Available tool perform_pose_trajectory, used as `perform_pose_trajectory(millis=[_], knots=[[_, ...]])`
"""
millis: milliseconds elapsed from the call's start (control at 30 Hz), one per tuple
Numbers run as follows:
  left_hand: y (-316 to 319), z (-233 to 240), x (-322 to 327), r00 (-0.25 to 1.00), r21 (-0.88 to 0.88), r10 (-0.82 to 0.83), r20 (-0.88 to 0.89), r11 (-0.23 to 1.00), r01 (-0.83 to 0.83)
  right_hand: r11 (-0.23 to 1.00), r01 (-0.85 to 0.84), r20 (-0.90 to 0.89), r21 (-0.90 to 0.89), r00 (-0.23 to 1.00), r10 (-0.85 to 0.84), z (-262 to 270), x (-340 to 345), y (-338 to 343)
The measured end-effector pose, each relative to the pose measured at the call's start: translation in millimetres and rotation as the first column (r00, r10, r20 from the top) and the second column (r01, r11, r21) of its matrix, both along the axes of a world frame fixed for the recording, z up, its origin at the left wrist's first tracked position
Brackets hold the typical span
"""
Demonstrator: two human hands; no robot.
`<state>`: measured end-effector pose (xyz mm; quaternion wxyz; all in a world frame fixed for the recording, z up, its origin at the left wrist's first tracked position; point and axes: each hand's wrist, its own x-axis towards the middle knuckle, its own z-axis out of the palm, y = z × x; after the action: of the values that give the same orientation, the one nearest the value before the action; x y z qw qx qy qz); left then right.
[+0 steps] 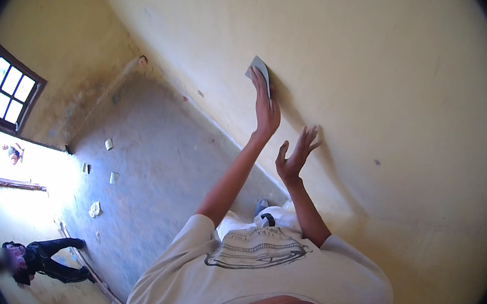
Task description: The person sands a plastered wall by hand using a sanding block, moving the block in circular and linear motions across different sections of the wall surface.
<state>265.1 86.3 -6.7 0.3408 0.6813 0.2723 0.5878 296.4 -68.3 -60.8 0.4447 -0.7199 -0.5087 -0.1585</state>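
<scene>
My left hand [267, 114] is raised to the pale yellow plastered wall [367, 76], its fingers over a bent grey sheet [260, 67] that looks like sandpaper. Part of the sheet lies behind the fingers, between them and the wall. To the right and lower, my right hand [295, 157] holds nothing; its fingers are spread close to the wall. Whether its fingertips touch the wall I cannot tell. Both arms cast shadows on the plaster.
Several small pale pieces [114, 177] and a crumpled scrap [95, 209] lie on the grey floor [151, 142]. Another person [51, 261] stands at lower left near long poles [94, 276]. A paned window [5, 84] and a bright opening [37, 161] are at left.
</scene>
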Motion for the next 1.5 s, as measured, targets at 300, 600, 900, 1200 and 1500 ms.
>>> perform_pose_trajectory(millis=[300, 600, 900, 1200, 1500], knots=[[-5.7, 48.5, -8.1, 0.998, 0.012, -0.037, -0.047, 0.999, 0.037, 0.999, -0.011, -0.017, 0.036, 1.0, 0.012, 7.4, -0.4, -7.5], [-10.7, 61.0, -9.6, 0.998, 0.059, -0.042, -0.039, 0.997, 0.044, 0.999, -0.018, -0.024, 0.038, 1.0, 0.019, 5.9, 0.9, -8.1], [-8.6, 51.1, -2.2, 0.999, 0.108, 0.034, -0.016, 0.994, -0.032, 0.997, -0.071, -0.035, 0.0, 0.997, 0.071, 2.0, 6.7, -16.9], [-12.0, 63.9, 13.1, 0.996, 0.112, 0.085, 0.005, 0.99, -0.085, 0.995, -0.06, -0.091, -0.084, 0.995, 0.052, -13.8, 11.8, -27.9], [0.4, 28.5, -0.8, 0.987, -0.083, 0.088, 0.137, 0.994, -0.077, 0.997, 0.011, -0.065, -0.078, 0.998, -0.016, 5.3, -1.9, -22.6]])
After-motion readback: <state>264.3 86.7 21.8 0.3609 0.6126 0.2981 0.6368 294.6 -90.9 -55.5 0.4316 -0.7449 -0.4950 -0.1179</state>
